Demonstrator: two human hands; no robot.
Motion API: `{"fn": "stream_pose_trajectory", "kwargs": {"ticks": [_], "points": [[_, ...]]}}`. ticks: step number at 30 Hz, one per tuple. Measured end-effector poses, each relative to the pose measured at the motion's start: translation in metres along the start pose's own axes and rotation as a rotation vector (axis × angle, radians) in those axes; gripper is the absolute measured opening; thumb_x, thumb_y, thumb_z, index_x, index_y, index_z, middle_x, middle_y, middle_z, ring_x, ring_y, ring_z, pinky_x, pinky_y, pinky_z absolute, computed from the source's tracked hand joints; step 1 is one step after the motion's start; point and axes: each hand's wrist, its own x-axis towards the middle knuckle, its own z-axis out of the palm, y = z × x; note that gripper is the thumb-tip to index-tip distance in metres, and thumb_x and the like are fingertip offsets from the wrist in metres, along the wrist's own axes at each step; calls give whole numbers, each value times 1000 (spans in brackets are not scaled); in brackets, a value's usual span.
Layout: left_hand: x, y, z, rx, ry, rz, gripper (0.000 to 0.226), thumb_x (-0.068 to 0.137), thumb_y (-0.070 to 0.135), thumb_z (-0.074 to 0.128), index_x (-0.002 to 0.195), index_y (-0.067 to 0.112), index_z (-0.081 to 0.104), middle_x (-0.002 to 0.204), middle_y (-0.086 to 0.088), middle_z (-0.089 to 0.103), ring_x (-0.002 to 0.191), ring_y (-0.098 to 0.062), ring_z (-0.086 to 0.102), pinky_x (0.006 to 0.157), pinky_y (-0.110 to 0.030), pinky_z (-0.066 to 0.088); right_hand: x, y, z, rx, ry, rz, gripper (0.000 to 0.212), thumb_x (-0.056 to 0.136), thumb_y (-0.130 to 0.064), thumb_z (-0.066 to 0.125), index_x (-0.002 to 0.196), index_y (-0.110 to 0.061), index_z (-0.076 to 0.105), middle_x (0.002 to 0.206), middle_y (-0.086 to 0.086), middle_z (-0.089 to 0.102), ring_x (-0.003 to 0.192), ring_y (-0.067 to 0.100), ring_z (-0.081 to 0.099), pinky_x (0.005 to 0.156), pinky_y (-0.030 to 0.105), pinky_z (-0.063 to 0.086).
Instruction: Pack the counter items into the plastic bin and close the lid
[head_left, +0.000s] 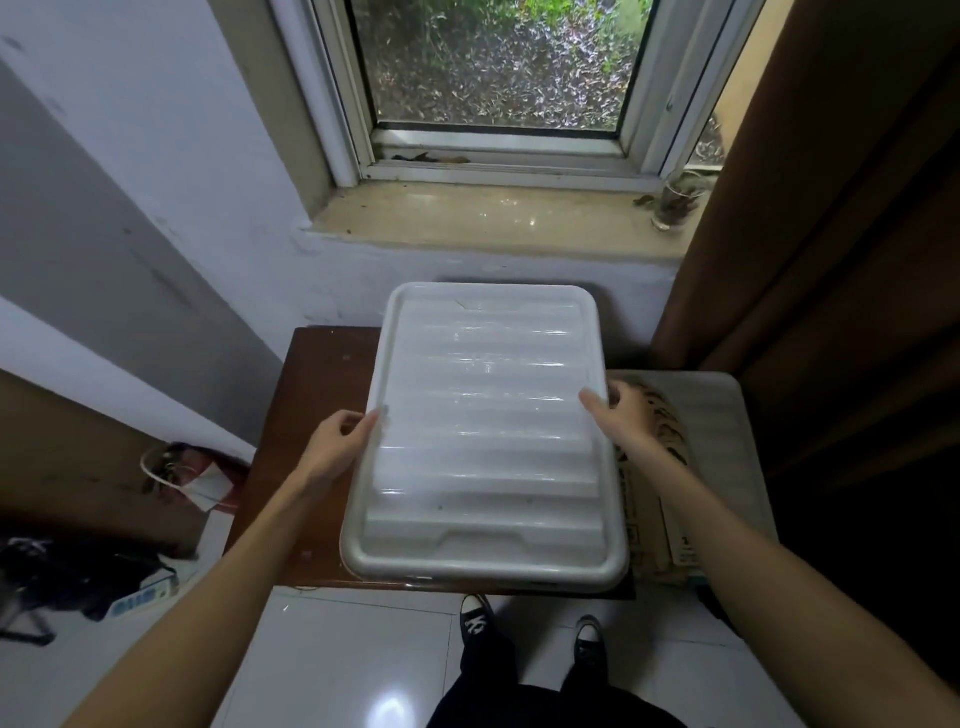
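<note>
Lid (485, 441) held level over the table (311, 415) — bin beneath hidden. Left hand (340, 441) and right hand (621, 415) clasping opposite long edges, thumbs on top — likely to keep it square for seating evenly.

Lid (485, 431) hides bin & contents; fingers under rim unseen; window cropped.

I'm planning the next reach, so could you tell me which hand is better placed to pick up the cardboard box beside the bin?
Probably the right hand: it holds the lid at the edge right next to the box; the left hand is across the lid.
</note>
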Motion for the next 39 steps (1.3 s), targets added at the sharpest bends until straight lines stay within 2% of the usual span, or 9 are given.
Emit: {"fn": "stream_pose_trajectory", "kwargs": {"ticks": [3, 6, 13, 16, 21, 28, 34, 37, 39], "points": [[0, 6, 11, -108, 54, -10, 45, 92, 48, 58, 113, 8, 62, 101, -4, 64, 85, -15, 60, 71, -28, 48, -10, 7, -1, 65, -23, 43, 60, 93, -44, 60, 141, -12, 43, 128, 7, 55, 109, 23, 56, 85, 33, 46], [4, 6, 19, -183, 82, -41, 42, 93, 47, 56, 108, 7, 60, 95, -9, 66, 75, -20, 62, 66, -38, 53, -17, 7, 4, 156, -16, 21, 55, 97, -34, 57, 145, -16, 40, 132, 6, 55, 113, 23, 56, 92, 35, 48], [8, -3, 19, -200, 134, -71, 42, 91, 52, 56, 105, 13, 60, 97, -8, 66, 85, -28, 66, 75, -46, 55, -16, -9, 13, 268, 1, 31, 52, 99, -25, 54, 148, -15, 41, 139, 5, 54, 125, 23, 53, 103, 33, 44], [12, -3, 18, -205, 119, -83, 36, 90, 52, 58, 96, 16, 60, 92, -11, 68, 77, -27, 65, 70, -44, 56, -13, -14, 13, 270, -19, 59, 50, 99, -24, 54, 147, -15, 42, 138, 5, 55, 123, 25, 55, 101, 34, 45], [12, 0, 17, -166, 112, -55, 37, 92, 48, 58, 100, 12, 62, 93, -10, 67, 78, -22, 63, 68, -39, 52, -13, -7, 14, 285, 9, 70, 50, 97, -23, 56, 145, -14, 45, 138, 8, 56, 122, 26, 57, 105, 43, 46], [17, 0, 15, -168, 36, -88, 40, 91, 48, 61, 104, 11, 59, 96, -10, 64, 76, -18, 57, 61, -29, 47, -19, -7, 7, 295, -30, 90, 56, 96, -31, 59, 148, -19, 40, 140, 9, 53, 123, 27, 54, 101, 38, 46], [22, 3, 6, -142, -37, -178, 53, 83, 58, 66, 111, 14, 57, 106, -9, 63, 90, -23, 61, 75, -38, 53, -20, -8, 4, 237, -47, 120, 60, 94, -39, 61, 144, -13, 43, 141, 11, 51, 123, 29, 53, 98, 37, 46], [20, 11, -3, 60, 1, -134, 72, 79, 59, 69, 124, 7, 50, 120, -11, 58, 103, -28, 61, 86, -40, 54, -24, -12, -6, 157, -2, 132, 64, 90, -41, 65, 141, -9, 43, 139, 11, 52, 121, 27, 53, 96, 36, 45], [14, 21, -9, 184, 57, -55, 69, 83, 50, 69, 130, 5, 47, 126, -12, 56, 111, -30, 59, 89, -39, 51, -27, -17, -16, 78, 68, 78, 59, 90, -39, 66, 137, -7, 49, 130, 11, 57, 111, 24, 56, 89, 32, 45]]}}
